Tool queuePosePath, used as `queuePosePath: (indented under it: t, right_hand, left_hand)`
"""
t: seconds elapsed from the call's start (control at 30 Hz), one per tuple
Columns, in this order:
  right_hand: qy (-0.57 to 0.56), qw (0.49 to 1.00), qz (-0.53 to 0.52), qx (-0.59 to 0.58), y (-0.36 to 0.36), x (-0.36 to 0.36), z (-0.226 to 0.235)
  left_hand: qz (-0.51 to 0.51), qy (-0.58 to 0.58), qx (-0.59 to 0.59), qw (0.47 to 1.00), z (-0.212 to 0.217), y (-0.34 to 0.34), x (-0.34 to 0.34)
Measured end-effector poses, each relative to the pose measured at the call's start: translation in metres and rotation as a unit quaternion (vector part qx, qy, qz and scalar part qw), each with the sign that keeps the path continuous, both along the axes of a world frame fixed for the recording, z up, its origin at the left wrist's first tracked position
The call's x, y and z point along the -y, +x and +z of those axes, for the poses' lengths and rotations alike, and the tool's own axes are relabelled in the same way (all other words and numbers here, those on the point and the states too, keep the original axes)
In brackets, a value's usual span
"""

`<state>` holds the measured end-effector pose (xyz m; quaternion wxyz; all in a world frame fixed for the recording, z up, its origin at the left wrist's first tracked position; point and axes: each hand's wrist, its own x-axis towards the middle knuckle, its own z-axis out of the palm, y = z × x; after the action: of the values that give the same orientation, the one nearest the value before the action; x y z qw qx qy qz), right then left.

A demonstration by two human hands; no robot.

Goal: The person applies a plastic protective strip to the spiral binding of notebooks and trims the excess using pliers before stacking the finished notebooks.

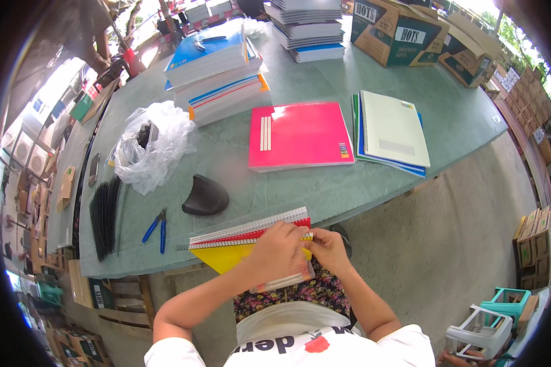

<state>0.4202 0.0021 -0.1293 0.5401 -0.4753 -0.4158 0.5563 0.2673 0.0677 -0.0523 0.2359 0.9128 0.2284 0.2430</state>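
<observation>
A yellow-covered spiral notebook (pixel 223 257) lies at the table's near edge, overhanging toward my lap. Beyond its spine are a red cover and punched white sheets (pixel 248 226). A dark coil end (pixel 182 248) sticks out past the spine's left end. My left hand (pixel 278 249) is closed over the notebook near the spine's right end. Just right of it, the fingers of my right hand (pixel 329 249) pinch the spine's right end; their tips are partly hidden. Blue-handled cutters (pixel 163 235) and a black curved pad-like piece (pixel 205 197) lie to the left.
Black coils (pixel 106 214) lie at the table's left, beside a clear plastic bag (pixel 159 147). Pink notebooks (pixel 300 134) and pale green ones (pixel 392 128) sit beyond my hands. A tall notebook stack (pixel 217 85) and cartons (pixel 398 33) stand farther back. Stools (pixel 480 330) stand lower right.
</observation>
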Motion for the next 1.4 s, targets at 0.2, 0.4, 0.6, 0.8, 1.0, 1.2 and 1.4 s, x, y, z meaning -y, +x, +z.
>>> queuePosePath:
  t: [0.2,0.4,0.6,0.8,1.0,1.2,1.4]
  right_hand:
    - [0.06,0.977,-0.032,0.202,0.002,0.006,0.013]
    - [0.069,0.95,-0.041,0.303,-0.008,0.011,0.022]
    - [0.021,1.0,0.002,0.003,-0.008,-0.01,0.052]
    - [0.11,0.859,0.318,0.385,-0.022,-0.058,0.107]
    - [0.246,0.715,0.363,0.545,-0.17,-0.081,0.093]
    - [0.178,0.848,0.316,0.386,-0.167,-0.116,0.065]
    - [0.134,0.877,0.318,0.335,-0.177,-0.121,0.063]
  left_hand:
    - [0.005,-0.049,0.016,0.999,-0.004,0.008,0.001]
    - [0.011,-0.079,-0.01,0.997,0.001,0.005,-0.003]
    - [0.08,-0.027,0.043,0.996,0.036,-0.044,-0.033]
    - [0.427,-0.098,-0.255,0.862,-0.007,-0.274,-0.091]
    - [0.443,-0.081,-0.3,0.841,-0.031,-0.269,-0.068]
    - [0.44,-0.315,0.049,0.839,-0.001,-0.235,0.008]
    - [0.339,-0.503,0.07,0.792,-0.004,-0.198,0.044]
